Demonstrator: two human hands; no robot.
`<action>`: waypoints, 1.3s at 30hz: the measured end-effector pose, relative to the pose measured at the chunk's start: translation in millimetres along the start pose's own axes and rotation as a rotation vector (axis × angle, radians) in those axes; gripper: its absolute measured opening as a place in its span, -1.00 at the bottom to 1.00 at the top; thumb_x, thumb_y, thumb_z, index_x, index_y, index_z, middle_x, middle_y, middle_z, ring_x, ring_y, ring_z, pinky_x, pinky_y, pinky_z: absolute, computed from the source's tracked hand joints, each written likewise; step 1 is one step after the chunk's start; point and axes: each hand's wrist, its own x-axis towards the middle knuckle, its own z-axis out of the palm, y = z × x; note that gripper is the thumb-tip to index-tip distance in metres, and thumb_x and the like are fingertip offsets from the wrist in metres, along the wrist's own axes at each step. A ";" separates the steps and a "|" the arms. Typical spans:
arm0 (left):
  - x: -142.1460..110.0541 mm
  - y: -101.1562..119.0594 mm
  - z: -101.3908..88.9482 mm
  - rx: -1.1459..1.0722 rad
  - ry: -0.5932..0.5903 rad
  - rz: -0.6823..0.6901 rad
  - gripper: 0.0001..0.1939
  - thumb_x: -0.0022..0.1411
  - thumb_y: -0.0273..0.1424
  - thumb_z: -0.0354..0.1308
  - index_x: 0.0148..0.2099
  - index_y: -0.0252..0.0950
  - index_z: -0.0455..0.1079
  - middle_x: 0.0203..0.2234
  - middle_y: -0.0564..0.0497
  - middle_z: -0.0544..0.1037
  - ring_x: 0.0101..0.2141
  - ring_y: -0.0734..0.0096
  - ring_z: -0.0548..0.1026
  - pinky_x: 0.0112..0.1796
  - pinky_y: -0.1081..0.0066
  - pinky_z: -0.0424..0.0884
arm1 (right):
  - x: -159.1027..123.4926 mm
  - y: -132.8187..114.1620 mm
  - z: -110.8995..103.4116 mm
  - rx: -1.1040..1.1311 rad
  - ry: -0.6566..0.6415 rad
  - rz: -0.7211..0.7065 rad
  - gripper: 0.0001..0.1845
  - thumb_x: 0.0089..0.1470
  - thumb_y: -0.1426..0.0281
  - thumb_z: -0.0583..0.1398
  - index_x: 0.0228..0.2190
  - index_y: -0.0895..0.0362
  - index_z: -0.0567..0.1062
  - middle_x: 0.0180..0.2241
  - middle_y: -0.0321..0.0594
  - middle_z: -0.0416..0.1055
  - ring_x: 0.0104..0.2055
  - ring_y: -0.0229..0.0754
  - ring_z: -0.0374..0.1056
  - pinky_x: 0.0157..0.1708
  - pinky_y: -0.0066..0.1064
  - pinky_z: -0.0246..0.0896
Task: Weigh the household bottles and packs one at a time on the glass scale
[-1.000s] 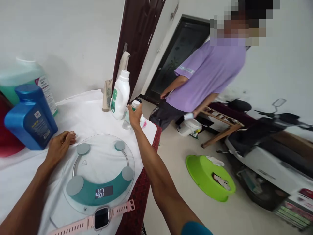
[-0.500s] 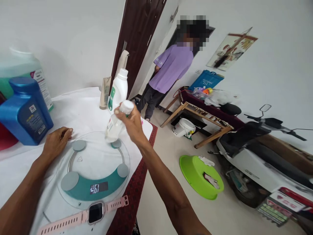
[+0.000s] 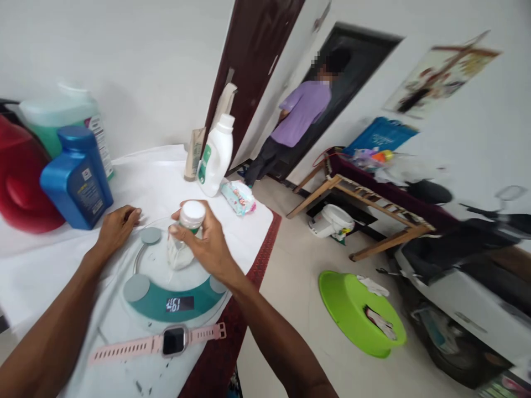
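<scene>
Grasping the clear jar (image 3: pixel 178 255) around its upper part, the right hand (image 3: pixel 213 251) is partly closed, holding it above or on the scale (image 3: pixel 155 301), cap upward, long axis leaning slightly right. The left hand (image 3: pixel 118 225), released and loosely curled, lies near the blue bottle (image 3: pixel 78 185).

White walls (image 3: pixel 141 61), dark doors (image 3: pixel 257 61), pale floor (image 3: pixel 277 287), wooden-legged table (image 3: pixel 373 199)
</scene>
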 end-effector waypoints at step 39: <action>4.0 -6.4 10.1 -0.101 0.064 -0.039 -0.65 0.54 -0.10 0.25 -0.27 -0.20 0.47 -0.39 0.02 0.60 -0.33 0.35 0.61 -0.16 0.38 0.61 | 59.3 166.1 -91.4 0.136 0.274 0.151 -0.29 0.24 -0.36 0.43 -0.37 0.03 0.58 -0.44 -0.26 0.59 -0.31 -0.16 0.62 -0.24 -0.34 0.54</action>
